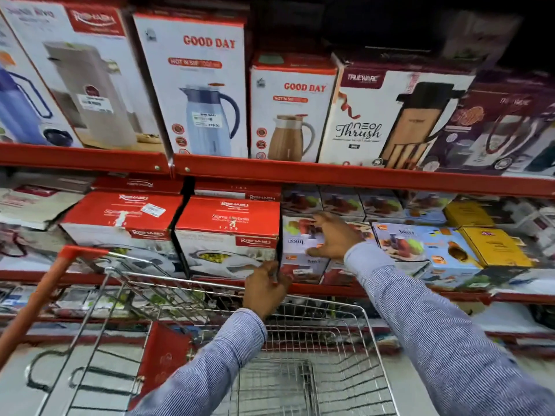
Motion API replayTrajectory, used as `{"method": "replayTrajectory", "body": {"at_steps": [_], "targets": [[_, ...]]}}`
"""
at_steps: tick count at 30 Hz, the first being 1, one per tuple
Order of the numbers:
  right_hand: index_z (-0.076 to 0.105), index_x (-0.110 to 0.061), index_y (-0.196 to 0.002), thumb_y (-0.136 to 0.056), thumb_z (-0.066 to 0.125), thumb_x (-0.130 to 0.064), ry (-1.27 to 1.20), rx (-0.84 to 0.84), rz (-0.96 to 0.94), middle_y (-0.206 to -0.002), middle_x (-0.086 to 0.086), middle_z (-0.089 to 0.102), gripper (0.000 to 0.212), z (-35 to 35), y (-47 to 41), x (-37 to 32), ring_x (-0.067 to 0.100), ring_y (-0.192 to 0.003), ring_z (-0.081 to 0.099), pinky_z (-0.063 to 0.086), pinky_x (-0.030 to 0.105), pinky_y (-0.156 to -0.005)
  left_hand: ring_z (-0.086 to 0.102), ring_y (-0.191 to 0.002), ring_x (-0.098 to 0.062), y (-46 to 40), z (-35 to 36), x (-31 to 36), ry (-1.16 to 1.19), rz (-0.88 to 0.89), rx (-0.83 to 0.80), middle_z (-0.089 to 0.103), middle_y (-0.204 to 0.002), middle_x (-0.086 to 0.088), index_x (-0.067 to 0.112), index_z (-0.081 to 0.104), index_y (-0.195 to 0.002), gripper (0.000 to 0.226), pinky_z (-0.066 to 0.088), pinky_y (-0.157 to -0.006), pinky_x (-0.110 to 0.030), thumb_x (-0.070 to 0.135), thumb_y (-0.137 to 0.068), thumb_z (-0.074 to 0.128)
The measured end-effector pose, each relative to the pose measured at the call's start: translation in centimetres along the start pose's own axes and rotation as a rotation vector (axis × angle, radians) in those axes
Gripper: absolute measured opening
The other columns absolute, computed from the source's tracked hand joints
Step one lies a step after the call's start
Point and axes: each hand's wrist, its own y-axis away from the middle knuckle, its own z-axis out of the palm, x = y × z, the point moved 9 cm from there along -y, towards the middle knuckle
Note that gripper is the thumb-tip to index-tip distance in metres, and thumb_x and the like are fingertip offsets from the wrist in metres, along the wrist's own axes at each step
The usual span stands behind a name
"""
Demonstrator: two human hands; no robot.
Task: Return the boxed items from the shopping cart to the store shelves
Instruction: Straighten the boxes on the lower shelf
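Presently my right hand (332,237) lay spread on the juicer box (300,247) on the middle shelf (390,291); my left hand (265,288) pinched its lower-left corner above the cart (300,334).

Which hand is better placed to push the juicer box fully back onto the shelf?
The right hand: it lies spread on top of the juicer box. The left hand only touches its lower front corner.

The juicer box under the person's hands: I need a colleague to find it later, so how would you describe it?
Find the red middle shelf above the wire shopping cart. Immediately right of the red-topped Rishabh box sits the juicer box, both hands on it. Unlike the other juicer boxes, its "Juicer" label reads upside down.
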Motion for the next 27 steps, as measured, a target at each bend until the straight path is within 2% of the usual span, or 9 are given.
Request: {"method": "replayTrajectory", "body": {"at_steps": [2, 5, 12, 18, 23, 27], "targets": [[0.026, -0.008, -0.15, -0.071, 0.075, -0.054, 0.057, -0.039, -0.062, -0.159, 0.011, 0.028, 0.104, 0.2, -0.9, 0.0, 0.031, -0.143, 0.033, 0.033, 0.037, -0.116, 0.071, -0.097, -0.033, -0.6, 1.0, -0.2, -0.01, -0.047, 0.012, 0.074, -0.109, -0.016, 0.016, 0.064, -0.103, 0.022, 0.057, -0.086, -0.038, 0.034, -0.089, 0.063], [0.031, -0.007, -0.147, -0.067, 0.077, -0.057, 0.113, -0.049, -0.124, -0.156, 0.013, 0.033, 0.105, 0.5, -1.6, 0.2, 0.031, -0.141, 0.037, 0.034, 0.038, -0.114, 0.07, -0.096, -0.035, -1.3, 2.3, -0.4, -0.061, -0.093, 0.017, 0.074, -0.103, -0.017, 0.007, 0.066, -0.102, 0.031, 0.057, -0.084, -0.041, 0.034, -0.09, 0.059], [0.036, -0.011, -0.145, -0.056, 0.076, -0.067, 0.124, -0.042, -0.165, -0.151, 0.01, 0.037, 0.112, 1.0, -2.4, 1.0, 0.032, -0.135, 0.042, 0.043, 0.043, -0.108, 0.071, -0.091, -0.037, -2.2, 3.4, -0.5, -0.116, -0.091, 0.051, 0.074, -0.098, -0.02, 0.009, 0.061, -0.111, 0.029, 0.058, -0.078, -0.04, 0.028, -0.091, 0.054], [0.04, -0.011, -0.142, -0.055, 0.08, -0.064, 0.163, -0.015, -0.201, -0.146, 0.011, 0.042, 0.11, 0.7, -3.0, 0.9, 0.032, -0.13, 0.046, 0.043, 0.038, -0.105, 0.071, -0.09, -0.037, -2.2, 3.5, -0.4, -0.098, -0.076, 0.091, 0.074, -0.101, -0.019, 0.008, 0.058, -0.118, 0.031, 0.058, -0.079, -0.042, 0.024, -0.093, 0.052], [0.039, -0.009, -0.138, -0.047, 0.08, -0.067, 0.181, -0.019, -0.19, -0.142, 0.013, 0.047, 0.116, 0.4, -3.6, 0.6, 0.032, -0.127, 0.047, 0.042, 0.04, -0.103, 0.072, -0.09, -0.037, -2.2, 3.7, -0.5, -0.072, -0.066, 0.098, 0.074, -0.105, -0.02, 0.005, 0.058, -0.116, 0.032, 0.059, -0.081, -0.046, 0.026, -0.092, 0.052], [0.039, -0.01, -0.137, -0.043, 0.08, -0.071, 0.199, -0.022, -0.187, -0.138, 0.01, 0.05, 0.119, 0.3, -3.3, 0.5, 0.03, -0.122, 0.051, 0.044, 0.038, -0.098, 0.072, -0.085, -0.034, -2.0, 3.9, -0.5, -0.074, -0.065, 0.083, 0.075, -0.102, -0.013, 0.01, 0.058, -0.115, 0.027, 0.06, -0.08, -0.042, 0.02, -0.092, 0.049]]}}
